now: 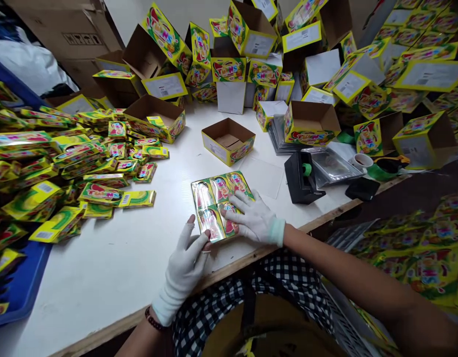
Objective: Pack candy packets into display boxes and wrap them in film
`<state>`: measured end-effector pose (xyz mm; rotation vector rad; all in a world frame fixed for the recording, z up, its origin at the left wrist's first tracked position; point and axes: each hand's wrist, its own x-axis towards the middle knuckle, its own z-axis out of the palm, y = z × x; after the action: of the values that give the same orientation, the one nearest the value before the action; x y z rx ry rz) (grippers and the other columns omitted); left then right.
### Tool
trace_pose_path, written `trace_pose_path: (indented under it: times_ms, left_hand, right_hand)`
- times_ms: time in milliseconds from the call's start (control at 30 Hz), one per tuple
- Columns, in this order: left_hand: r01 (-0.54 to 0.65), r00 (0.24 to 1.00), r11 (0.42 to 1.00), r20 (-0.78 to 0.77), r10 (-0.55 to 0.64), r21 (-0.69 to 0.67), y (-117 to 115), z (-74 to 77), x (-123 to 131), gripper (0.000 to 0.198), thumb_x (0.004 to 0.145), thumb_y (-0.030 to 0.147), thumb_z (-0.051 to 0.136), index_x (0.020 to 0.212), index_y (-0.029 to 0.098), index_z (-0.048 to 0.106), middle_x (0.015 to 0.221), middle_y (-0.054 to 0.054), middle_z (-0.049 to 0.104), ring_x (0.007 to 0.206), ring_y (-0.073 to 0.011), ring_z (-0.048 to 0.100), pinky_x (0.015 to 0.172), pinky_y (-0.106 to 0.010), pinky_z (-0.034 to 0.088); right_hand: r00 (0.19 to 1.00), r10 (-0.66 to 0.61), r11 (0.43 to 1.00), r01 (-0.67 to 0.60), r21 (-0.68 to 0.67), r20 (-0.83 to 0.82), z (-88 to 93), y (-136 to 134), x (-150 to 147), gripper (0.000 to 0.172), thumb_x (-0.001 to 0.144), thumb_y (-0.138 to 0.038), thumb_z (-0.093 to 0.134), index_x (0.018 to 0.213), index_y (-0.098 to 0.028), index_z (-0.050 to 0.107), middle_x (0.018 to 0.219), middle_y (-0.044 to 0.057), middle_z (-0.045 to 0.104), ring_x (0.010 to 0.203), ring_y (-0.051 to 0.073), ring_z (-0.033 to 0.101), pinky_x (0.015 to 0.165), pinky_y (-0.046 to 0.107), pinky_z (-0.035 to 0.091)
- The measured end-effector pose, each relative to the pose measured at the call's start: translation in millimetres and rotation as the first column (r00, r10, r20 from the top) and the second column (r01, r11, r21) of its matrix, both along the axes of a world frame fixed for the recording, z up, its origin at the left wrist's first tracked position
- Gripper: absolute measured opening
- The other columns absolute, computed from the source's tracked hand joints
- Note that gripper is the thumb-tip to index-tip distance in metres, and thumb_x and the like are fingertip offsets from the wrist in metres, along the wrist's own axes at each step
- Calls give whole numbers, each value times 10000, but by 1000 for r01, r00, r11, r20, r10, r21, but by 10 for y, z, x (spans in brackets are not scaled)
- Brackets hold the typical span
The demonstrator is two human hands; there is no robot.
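A block (203, 193) of small boxes in two rows is set on the tabletop (113, 267), near its front edge and in front of an open carton (218, 150). Its right part is covered by the right hand (256, 217), which is laid palm down with the fingers spread; nothing is pinched by that grip. By the left hand (185, 260), the block's near left corner is met: one fingertip is held beside the left side, others are placed at the near edge, and the grip is parted rather than closed. White gloves (264, 223) are worn on both hands, with bare tips showing, and a dark bracelet (154, 320) is worn on the left wrist.

Just beyond the block, to the right, a clear sheet (268, 176) is laid flat. Farther right, a black tape dispenser (296, 179) is placed, with plastic sleeves (335, 167), a cup (359, 161) and green tape (379, 172) set behind it. Loose boxes (102, 193) are heaped on the left, above and around a blue bin (26, 285). Printed cartons (229, 69) are stacked along the back, some of them tilted.
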<state>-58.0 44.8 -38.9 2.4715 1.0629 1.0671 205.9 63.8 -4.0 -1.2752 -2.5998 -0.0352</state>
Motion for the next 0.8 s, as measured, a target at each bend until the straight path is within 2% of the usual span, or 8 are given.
trace_pose_path:
  times_ms: [167,333,400,467,567,633,700,800]
  left_hand:
    - [166,969,936,-230,-96,309,175,164,-17,225,849,101,517,1019,203,623,1095,-125,671,815,-181,648,659,-298,553]
    - [326,889,877,-431,-157,352,282,417,133,232,816,58,508,937,203,643,854,-56,661,669,-185,532,576,-317,433]
    - [326,914,871,-358,-190,368,312,385,170,264,811,16,475,921,196,632,835,-50,647,673,-178,521,584,-306,420]
    - [320,932,870,-287,-219,375,341,319,188,268,804,-3,457,901,189,616,836,-53,640,680,-174,518,592,-300,415]
    - [325,938,863,-250,-241,386,372,251,190,259,812,-5,446,900,186,598,823,-56,635,679,-176,519,588,-300,406]
    - [334,935,859,-251,-251,387,384,243,184,253,823,-3,442,908,184,590,819,-55,637,677,-175,525,583,-298,402]
    - [338,932,863,-259,-252,376,393,247,179,241,833,4,448,917,183,586,822,-53,640,678,-172,536,585,-295,406]
    - [343,932,860,-253,-260,378,406,244,177,213,850,23,467,939,177,585,829,-56,645,687,-170,553,594,-291,421]
  right_hand:
    - [998,20,996,-15,87,-62,-250,-343,-31,480,936,-265,529,1413,-298,500,1457,103,511,1386,327,359,1129,611,220]
    - [949,81,996,-70,47,-305,-298,-473,90,370,903,-224,481,1247,-231,617,1340,88,618,1320,255,483,1129,506,334]
    - [874,-67,997,78,2,-482,-192,-516,387,323,926,-238,439,1176,-231,643,1250,85,659,1195,207,582,1052,403,437]
    - [665,-375,881,472,-24,-646,-69,-549,822,295,938,-285,439,1125,-224,658,1156,98,674,1102,206,614,985,370,475]
    - [218,-652,484,857,-177,-726,29,-517,1516,304,893,-384,484,989,-197,704,1110,129,664,1123,278,566,1012,452,424]
    - [113,-717,451,828,-334,-688,6,-432,1842,318,852,-436,524,812,-194,725,983,122,694,1054,296,589,969,456,441]
    - [114,-731,490,773,-402,-673,-58,-348,1996,324,784,-477,597,691,-190,714,911,108,704,1000,292,613,934,433,460]
    - [94,-703,495,776,-391,-705,-151,-358,1974,351,717,-513,646,718,-172,724,1093,123,682,1109,290,585,1001,417,420]
